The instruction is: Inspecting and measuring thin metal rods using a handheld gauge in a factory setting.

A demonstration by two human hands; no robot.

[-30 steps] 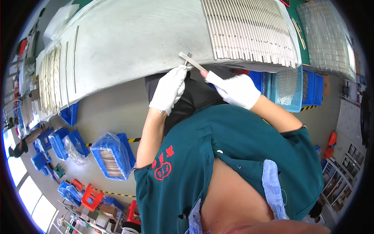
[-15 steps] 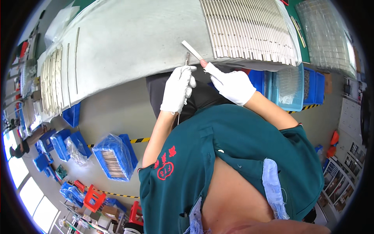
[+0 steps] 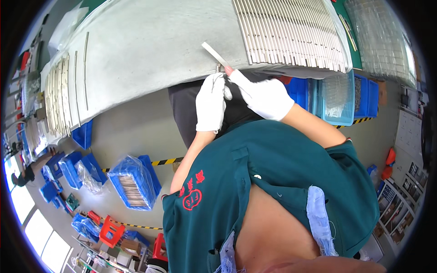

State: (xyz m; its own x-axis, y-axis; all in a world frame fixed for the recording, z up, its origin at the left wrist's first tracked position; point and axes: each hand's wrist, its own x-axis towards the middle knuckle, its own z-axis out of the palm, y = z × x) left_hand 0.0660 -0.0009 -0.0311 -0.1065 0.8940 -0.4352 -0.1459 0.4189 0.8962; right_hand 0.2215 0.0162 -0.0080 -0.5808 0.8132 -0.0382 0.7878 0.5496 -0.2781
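Note:
Both my hands wear white gloves and meet at the near edge of a cloth-covered table (image 3: 150,41). My left hand (image 3: 211,101) is closed around a slim metal rod (image 3: 218,68); just its tip shows past the fingers. Between thumb and a bare fingertip, my right hand (image 3: 266,98) pinches a flat white strip (image 3: 213,52), which slants up and left. The strip's lower end lies beside or over the rod tip; whether they touch I cannot tell. Beyond my right hand, a row of metal rods (image 3: 287,32) lies side by side on the cloth.
More rods (image 3: 58,98) lie at the table's left end, with two single ones (image 3: 85,68) apart. Clear plastic trays (image 3: 380,41) are stacked far right. A light-blue basket (image 3: 339,119) and blue bins stand below the table's right side. A bagged blue crate (image 3: 132,182) sits on the floor.
My right hand and the white strip have moved left, closer to my left hand. My left hand has turned more upright, and less of the rod tip shows.

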